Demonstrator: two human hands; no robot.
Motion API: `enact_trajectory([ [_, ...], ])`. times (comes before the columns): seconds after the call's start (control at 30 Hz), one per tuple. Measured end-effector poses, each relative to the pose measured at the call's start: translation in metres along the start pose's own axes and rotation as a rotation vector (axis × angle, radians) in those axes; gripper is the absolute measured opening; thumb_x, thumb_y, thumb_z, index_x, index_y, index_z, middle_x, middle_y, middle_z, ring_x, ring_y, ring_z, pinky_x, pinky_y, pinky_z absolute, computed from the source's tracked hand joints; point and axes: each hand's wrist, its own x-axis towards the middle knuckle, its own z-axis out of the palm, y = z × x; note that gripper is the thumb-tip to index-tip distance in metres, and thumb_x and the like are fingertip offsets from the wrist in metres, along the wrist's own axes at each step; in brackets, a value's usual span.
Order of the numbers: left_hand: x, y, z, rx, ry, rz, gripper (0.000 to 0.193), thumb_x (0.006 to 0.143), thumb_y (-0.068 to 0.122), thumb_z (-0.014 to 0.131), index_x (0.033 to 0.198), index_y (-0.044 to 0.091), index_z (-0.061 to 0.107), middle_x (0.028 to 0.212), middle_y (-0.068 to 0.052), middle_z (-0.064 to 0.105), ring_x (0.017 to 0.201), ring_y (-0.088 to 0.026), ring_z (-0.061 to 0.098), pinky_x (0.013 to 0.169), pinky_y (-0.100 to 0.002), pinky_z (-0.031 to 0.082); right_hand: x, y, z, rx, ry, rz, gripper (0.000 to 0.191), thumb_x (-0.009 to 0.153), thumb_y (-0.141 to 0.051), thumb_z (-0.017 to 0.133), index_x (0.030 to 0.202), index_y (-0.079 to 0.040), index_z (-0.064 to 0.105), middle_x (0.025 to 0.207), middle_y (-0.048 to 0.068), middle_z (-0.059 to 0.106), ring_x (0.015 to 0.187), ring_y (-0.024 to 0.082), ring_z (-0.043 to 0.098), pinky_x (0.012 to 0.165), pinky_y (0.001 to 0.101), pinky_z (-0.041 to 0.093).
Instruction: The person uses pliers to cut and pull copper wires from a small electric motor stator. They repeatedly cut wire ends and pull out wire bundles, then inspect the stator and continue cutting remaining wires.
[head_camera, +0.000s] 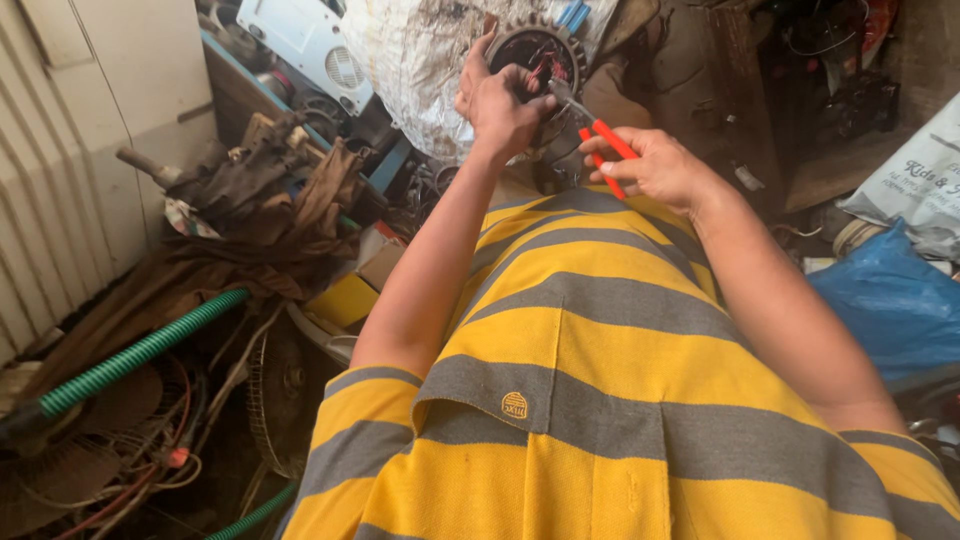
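My left hand grips a round dark motor stator with toothed rim and reddish wires in its middle, held up in front of me. My right hand is closed around red-handled pliers, whose metal jaws reach into the stator's wires just beside my left fingers. My yellow and grey striped shirt fills the lower part of the head view, hiding whatever lies below my arms.
A white woven sack hangs behind the stator. At left lie a green ribbed hose, tangled wires, a fan grille and brown scrap parts. A blue plastic bag sits at right, dark clutter beyond it.
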Motion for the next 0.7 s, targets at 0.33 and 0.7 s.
enact_trajectory([
  [0.33, -0.003, -0.033, -0.004, -0.089, -0.027, 0.222, 0.025, 0.070, 0.036, 0.095, 0.082, 0.022, 0.079, 0.162, -0.009, 0.025, 0.147, -0.036, 0.027, 0.111, -0.052, 0.023, 0.005, -0.003, 0.003, -0.011, -0.011, 0.090, 0.043, 0.094, -0.009, 0.059, 0.136, -0.012, 0.062, 0.131, 0.006, 0.067, 0.112, 0.019, 0.069, 0.095, 0.0427, 0.056],
  [0.7, -0.010, -0.031, 0.001, -0.090, 0.052, 0.248, 0.030, 0.066, 0.033, 0.098, 0.082, 0.019, 0.075, 0.162, -0.008, 0.029, 0.146, -0.035, 0.030, 0.110, -0.051, 0.024, 0.028, -0.011, 0.010, -0.171, 0.019, 0.112, 0.041, 0.094, -0.014, 0.062, 0.135, -0.015, 0.064, 0.113, 0.003, 0.069, 0.096, 0.015, 0.070, 0.081, 0.0366, 0.057],
])
